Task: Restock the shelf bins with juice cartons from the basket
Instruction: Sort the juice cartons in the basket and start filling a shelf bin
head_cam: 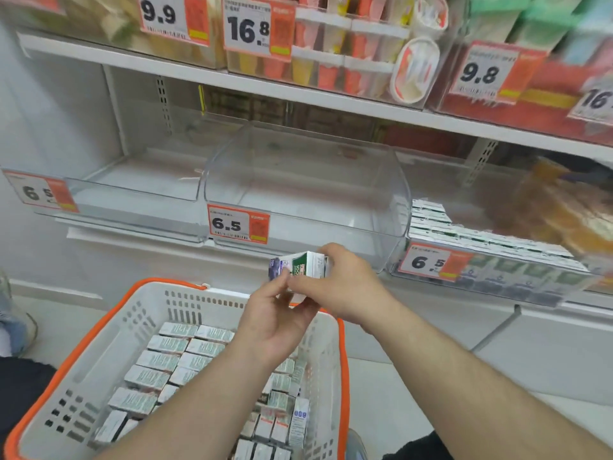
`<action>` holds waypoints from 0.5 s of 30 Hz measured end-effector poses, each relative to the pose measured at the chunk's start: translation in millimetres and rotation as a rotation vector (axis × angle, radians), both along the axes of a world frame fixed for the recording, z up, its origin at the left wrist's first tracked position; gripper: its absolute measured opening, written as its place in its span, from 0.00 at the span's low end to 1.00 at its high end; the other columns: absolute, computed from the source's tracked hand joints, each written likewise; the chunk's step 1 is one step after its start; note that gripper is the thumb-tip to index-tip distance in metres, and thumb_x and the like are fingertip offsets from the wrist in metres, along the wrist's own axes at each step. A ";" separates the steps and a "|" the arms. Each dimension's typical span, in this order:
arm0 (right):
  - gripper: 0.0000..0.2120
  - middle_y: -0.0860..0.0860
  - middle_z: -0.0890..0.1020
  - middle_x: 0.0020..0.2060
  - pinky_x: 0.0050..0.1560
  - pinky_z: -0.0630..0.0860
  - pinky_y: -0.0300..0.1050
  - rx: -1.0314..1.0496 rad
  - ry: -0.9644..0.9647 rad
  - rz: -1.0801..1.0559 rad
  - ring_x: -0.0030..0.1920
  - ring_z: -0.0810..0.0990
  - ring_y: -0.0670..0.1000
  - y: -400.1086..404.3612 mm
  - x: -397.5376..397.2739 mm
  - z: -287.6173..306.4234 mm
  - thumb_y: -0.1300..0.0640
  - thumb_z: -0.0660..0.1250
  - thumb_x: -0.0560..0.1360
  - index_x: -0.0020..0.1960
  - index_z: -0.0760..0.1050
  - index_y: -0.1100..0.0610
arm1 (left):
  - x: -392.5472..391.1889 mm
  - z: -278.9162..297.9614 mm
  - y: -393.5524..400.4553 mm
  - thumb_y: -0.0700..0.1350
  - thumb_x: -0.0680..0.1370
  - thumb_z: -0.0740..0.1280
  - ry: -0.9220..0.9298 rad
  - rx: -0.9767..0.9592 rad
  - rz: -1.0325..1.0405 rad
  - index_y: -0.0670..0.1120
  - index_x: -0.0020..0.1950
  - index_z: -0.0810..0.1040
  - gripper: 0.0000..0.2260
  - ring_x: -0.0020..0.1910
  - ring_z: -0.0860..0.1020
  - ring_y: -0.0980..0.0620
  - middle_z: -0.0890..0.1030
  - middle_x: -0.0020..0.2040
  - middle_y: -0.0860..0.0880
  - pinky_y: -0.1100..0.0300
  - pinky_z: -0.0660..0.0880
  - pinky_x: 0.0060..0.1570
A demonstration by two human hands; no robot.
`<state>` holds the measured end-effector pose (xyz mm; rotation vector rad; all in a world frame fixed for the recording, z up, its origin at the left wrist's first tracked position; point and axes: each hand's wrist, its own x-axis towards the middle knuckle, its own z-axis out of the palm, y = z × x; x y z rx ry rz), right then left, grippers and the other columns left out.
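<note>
A small white-and-green juice carton (303, 265) sits at the centre of the frame, held between both hands just above the far rim of the white plastic basket with orange trim (109, 318). The left hand (275, 322) cradles it from below with fingers curled round its lower end; the right hand (345, 283) pinches its upper right end from above.

Beyond the hands, in the middle of the frame, stands a clear plastic shelf bin (308, 190) holding nothing, with a 6.5 price tag (238, 224) on its front. To its left is a second clear bin (132, 194), also without cartons. At right a third bin (491, 260) is already packed with rows of cartons; motion blur hides its far end.

Three bins, then, and three 6.5 tags. The cartons in the basket (172, 360) lie in tight rows at lower left; I can count some two dozen showing, with more hidden under the forearms.

The risk I see: a two-handed pass in mid-air could let the carton slip back into the basket, or a hurried drop into the deep middle bin could leave it tipped and facing the wrong way.
</note>
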<state>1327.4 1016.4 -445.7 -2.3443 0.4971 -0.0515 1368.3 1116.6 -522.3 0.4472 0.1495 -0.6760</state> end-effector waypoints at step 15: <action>0.55 0.38 0.70 0.63 0.58 0.72 0.37 -0.100 -0.201 0.420 0.61 0.71 0.40 -41.1 -19.2 21.2 0.56 0.76 0.63 0.75 0.43 0.31 | 10.4 23.6 1.6 0.36 0.62 0.79 -1.224 0.803 0.022 0.62 0.66 0.66 0.40 0.57 0.78 0.58 0.76 0.62 0.53 0.62 0.77 0.50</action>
